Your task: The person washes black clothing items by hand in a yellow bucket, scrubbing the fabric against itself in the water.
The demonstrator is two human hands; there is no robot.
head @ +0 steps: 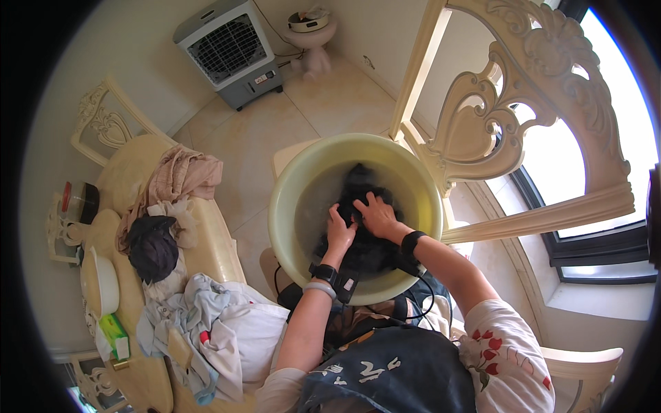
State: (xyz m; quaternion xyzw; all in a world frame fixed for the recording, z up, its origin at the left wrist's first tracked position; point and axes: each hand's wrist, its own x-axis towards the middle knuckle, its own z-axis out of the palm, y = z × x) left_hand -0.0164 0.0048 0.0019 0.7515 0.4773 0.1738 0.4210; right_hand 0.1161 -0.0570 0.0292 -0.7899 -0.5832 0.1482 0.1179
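A large pale yellow-green plastic basin (281,227) stands before me with cloudy water (310,201) in it. A soaked black cloth (361,178) lies bunched in the water, part of it below the surface. My left hand (340,231) grips a fold of this cloth, thumb towards the right hand. Just right of it, my right hand (379,217) clutches the same cloth from above with bent, spread fingers. Black bands are on both wrists, and a pale bangle (320,290) is on the left arm. The fingertips are partly hidden in the dark fabric.
Left, a cream table (214,248) bears a pinkish-brown cloth (181,173), a dark bundled cloth (152,250), light garments (248,330), a white bowl (108,284) and a tissue pack (116,335). A carved chair (470,134) stands close at right. An air cooler (232,51) stands at the back.
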